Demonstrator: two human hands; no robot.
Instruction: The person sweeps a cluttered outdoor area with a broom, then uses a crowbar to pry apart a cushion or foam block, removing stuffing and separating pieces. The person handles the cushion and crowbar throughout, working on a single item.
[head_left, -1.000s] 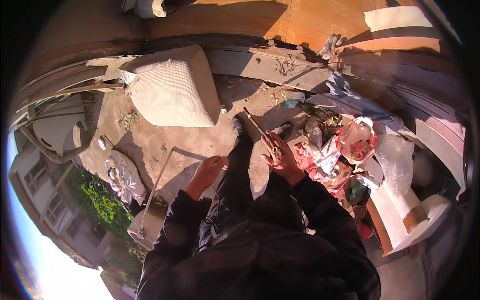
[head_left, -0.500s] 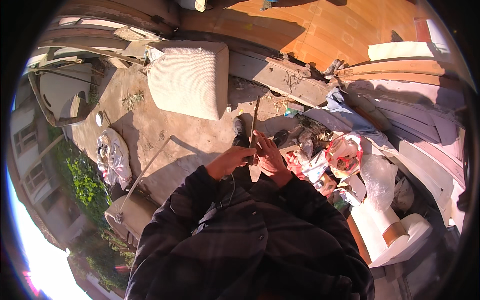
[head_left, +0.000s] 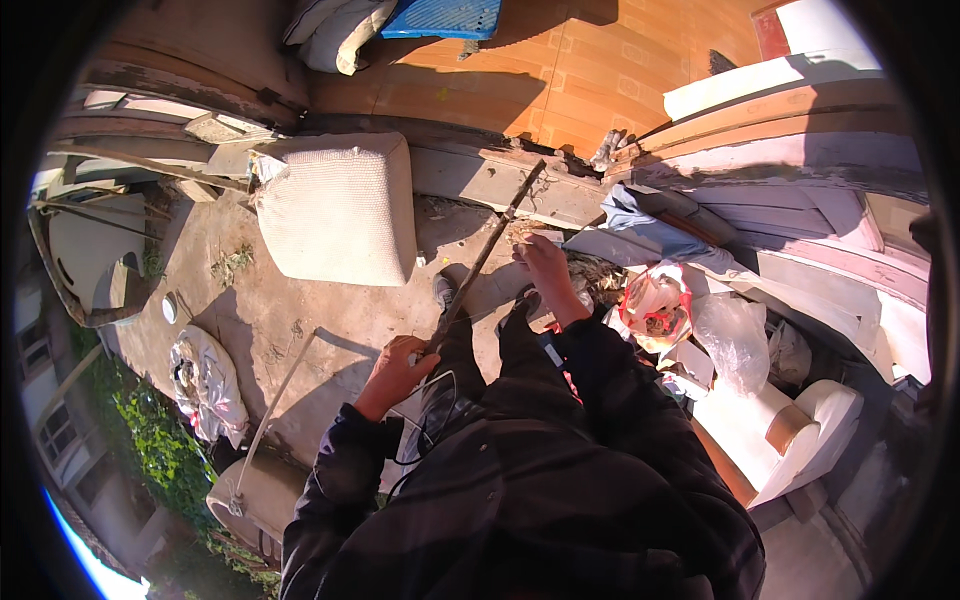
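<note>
A long, thin dark stick (head_left: pixel 487 252) slants up and to the right in front of my legs. My left hand (head_left: pixel 398 372) is closed round its lower end. To the right of the stick, apart from it, my right hand (head_left: pixel 545 268) has its fingers curled together; whatever they may pinch is too small to make out. A thin pale cord (head_left: pixel 437 381) loops beside my left wrist and runs down along my dark clothes.
A cream upholstered block (head_left: pixel 335 210) stands ahead on the concrete. A stuffed white sack (head_left: pixel 207 385) lies at left, near a leaning thin pole (head_left: pixel 275 412). Plastic bags (head_left: pixel 655 308) and a white piece of furniture (head_left: pixel 765 440) crowd the right. Boards (head_left: pixel 800 215) line the doorway.
My hands have moved apart, the left down and left, the right up. The stick, upright before, now slants and shows more of its length. My view has shifted.
</note>
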